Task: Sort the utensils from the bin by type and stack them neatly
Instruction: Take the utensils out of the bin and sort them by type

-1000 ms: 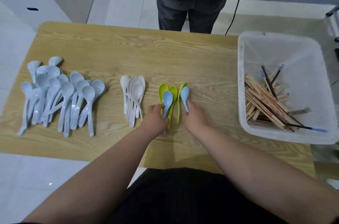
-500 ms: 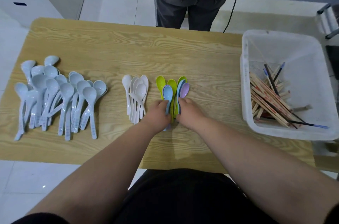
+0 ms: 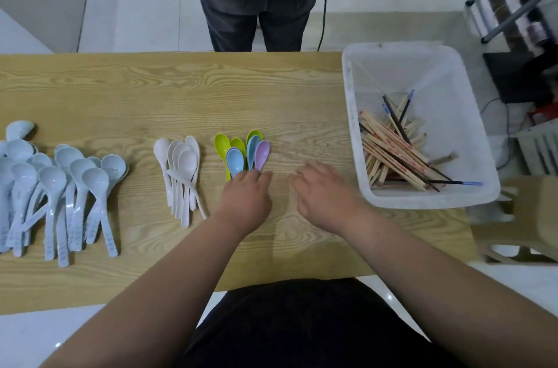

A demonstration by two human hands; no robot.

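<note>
Right, the coloured spoons [image 3: 241, 153] sit fanned together at the middle of the table [image 3: 151, 90], bowls pointing away: green ones at the back, two pale blue over them, a lilac spoon [image 3: 262, 153] on the right edge of the bunch. The left hand [image 3: 246, 201] lies palm down on top of their handles, fingers only gently bent, fingertips reaching the base of the bowls. It rests on the bunch rather than wrapping it. The right hand [image 3: 326, 195] is off to the right of that cluster, apart from it, palm down low over the bare wood, fingers loosely bent and nothing in them. It is a little blurred.

Left of the coloured bunch lies a small pile of white spoons [image 3: 181, 174], handles toward the person. Further left, well apart, a big spread of pale blue spoons [image 3: 60, 186] runs off the frame's edge. On the right end of the table sits the translucent bin [image 3: 422, 72], with wooden chopsticks [image 3: 392, 153] heaped in its near part and a few dark sticks with blue tips [image 3: 453, 182] across them. Beyond the far edge a second person [image 3: 256, 5] in dark clothes stands.
</note>
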